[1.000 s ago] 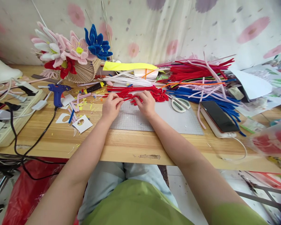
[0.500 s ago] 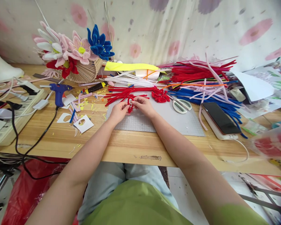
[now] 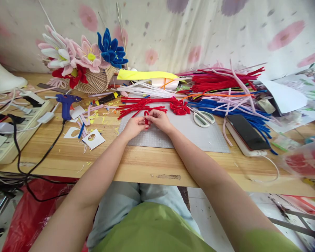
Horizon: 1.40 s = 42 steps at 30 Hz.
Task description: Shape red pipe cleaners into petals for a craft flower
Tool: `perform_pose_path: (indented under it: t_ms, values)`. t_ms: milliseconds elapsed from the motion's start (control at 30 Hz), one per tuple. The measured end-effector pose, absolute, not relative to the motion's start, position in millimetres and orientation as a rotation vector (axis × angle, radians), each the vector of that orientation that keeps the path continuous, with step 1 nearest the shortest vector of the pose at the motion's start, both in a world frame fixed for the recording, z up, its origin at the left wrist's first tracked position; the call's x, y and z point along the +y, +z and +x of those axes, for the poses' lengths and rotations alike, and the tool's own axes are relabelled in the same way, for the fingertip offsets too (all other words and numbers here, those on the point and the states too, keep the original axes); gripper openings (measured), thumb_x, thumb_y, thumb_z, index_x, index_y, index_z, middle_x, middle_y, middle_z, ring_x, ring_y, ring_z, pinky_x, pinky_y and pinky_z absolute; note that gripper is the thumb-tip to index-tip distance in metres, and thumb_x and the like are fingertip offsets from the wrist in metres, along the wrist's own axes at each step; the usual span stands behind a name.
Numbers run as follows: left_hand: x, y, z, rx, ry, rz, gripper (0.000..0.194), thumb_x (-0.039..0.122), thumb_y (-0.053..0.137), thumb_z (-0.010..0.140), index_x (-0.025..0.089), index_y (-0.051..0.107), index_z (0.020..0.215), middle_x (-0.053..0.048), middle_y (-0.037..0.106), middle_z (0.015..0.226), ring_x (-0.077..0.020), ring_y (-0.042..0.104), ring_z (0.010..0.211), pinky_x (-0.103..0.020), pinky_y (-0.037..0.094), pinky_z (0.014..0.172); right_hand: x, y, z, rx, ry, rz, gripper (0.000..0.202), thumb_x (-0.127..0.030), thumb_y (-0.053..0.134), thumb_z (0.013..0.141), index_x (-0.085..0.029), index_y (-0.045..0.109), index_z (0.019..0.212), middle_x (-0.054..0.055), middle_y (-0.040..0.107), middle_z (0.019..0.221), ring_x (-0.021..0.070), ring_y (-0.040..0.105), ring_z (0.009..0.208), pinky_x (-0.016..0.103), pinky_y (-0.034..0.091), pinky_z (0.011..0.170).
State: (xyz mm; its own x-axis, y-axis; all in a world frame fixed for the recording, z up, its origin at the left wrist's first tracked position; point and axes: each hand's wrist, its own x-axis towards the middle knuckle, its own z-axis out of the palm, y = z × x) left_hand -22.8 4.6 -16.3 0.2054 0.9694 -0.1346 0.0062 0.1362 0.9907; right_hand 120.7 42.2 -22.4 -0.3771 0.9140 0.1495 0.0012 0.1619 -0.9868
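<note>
Between my two hands is a red pipe cleaner point(image 3: 146, 118) bent into a narrow loop. My left hand point(image 3: 134, 127) pinches it from the left, and my right hand point(image 3: 159, 120) pinches it from the right, with the fingertips of both nearly meeting. The fingers partly cover the loop. Below them lies a grey cutting mat point(image 3: 199, 136). Straight red pipe cleaners point(image 3: 136, 105) rest just behind my hands. To their right sits a pile of bent red pieces point(image 3: 180, 106), beside scissors point(image 3: 203, 118) with pale handles.
A blue glue gun point(image 3: 66, 105) and white cards with holes point(image 3: 93, 139) lie on the left, near a power strip point(image 3: 23, 140). Fuzzy flowers point(image 3: 89, 56) stand at the back. Blue pipe cleaners point(image 3: 252, 115) and a phone point(image 3: 248, 132) are on the right.
The red loop has turned and now looks narrower and more upright. My fingers have shifted closer together around it, while the things on the table stay put.
</note>
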Motion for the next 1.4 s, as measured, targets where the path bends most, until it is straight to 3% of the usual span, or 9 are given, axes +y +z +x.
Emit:
perform_pose_path:
  t_ms: [300, 400, 533, 667, 867, 1233, 1400]
  values:
    - [3, -15, -21, 1.113, 0.953, 1.147, 0.026, 0.008, 0.073, 0.058, 0.01, 0.062, 0.082, -0.001, 0.067, 0.068, -0.0143, 0.067, 0.065, -0.03, 0.055, 0.068, 43, -22, 121, -1.523, 1.478, -0.879, 0.036, -0.042, 0.073, 0.062, -0.018, 0.047, 0.07, -0.005, 0.056, 0.052, 0.0081, 0.051, 0.046, 0.02, 0.038, 0.046]
    - [0, -9, -21, 1.084, 0.954, 1.112, 0.048, 0.008, 0.073, 0.061, 0.012, 0.058, 0.106, -0.002, 0.068, 0.068, -0.015, 0.068, 0.065, -0.029, 0.055, 0.067, 43, -18, 126, -1.437, 1.57, -0.816, 0.036, -0.04, 0.073, 0.064, -0.017, 0.054, 0.084, -0.007, 0.055, 0.057, 0.0053, 0.048, 0.046, 0.017, 0.031, 0.042]
    - [-6, 0, -19, 1.04, 0.903, 1.089, 0.082, 0.009, 0.073, 0.063, 0.015, 0.035, 0.135, -0.004, 0.07, 0.07, -0.0167, 0.068, 0.064, -0.029, 0.055, 0.065, 42, -12, 135, -1.324, 1.787, -0.69, 0.04, -0.04, 0.071, 0.068, -0.018, 0.06, 0.1, -0.004, 0.058, 0.071, 0.0037, 0.047, 0.052, 0.016, 0.031, 0.042]
    - [-8, 1, -19, 0.987, 0.853, 1.084, 0.08, 0.009, 0.072, 0.065, 0.016, 0.035, 0.135, -0.004, 0.069, 0.07, -0.0163, 0.068, 0.063, -0.026, 0.054, 0.062, 43, -13, 139, -1.312, 1.913, -0.629, 0.031, -0.036, 0.07, 0.071, -0.016, 0.065, 0.094, -0.001, 0.063, 0.078, 0.0047, 0.05, 0.054, 0.018, 0.037, 0.046]
    - [-7, -2, -19, 0.948, 0.855, 1.062, 0.084, 0.009, 0.072, 0.066, 0.023, 0.033, 0.139, -0.001, 0.069, 0.069, -0.0145, 0.068, 0.063, -0.024, 0.055, 0.063, 47, -20, 133, -1.178, 1.886, -0.668, 0.027, -0.034, 0.077, 0.063, -0.015, 0.063, 0.075, 0.002, 0.066, 0.071, 0.0086, 0.056, 0.061, 0.021, 0.045, 0.057]
    - [-9, 1, -18, 1.033, 0.799, 1.069, 0.082, 0.008, 0.07, 0.068, 0.022, 0.032, 0.139, -0.004, 0.071, 0.077, -0.0157, 0.069, 0.067, -0.029, 0.055, 0.071, 48, -22, 129, -1.088, 1.854, -0.755, 0.025, -0.03, 0.076, 0.064, -0.013, 0.058, 0.064, 0.002, 0.063, 0.064, 0.0045, 0.044, 0.05, 0.018, 0.032, 0.046]
    - [-9, 1, -17, 1.022, 0.782, 1.066, 0.086, 0.01, 0.073, 0.066, 0.018, 0.031, 0.14, -0.004, 0.07, 0.071, -0.0178, 0.069, 0.068, -0.031, 0.055, 0.071, 47, -21, 128, -1.057, 1.871, -0.757, 0.03, -0.031, 0.079, 0.059, -0.014, 0.053, 0.059, 0.0, 0.061, 0.058, 0.0043, 0.042, 0.047, 0.018, 0.03, 0.045]
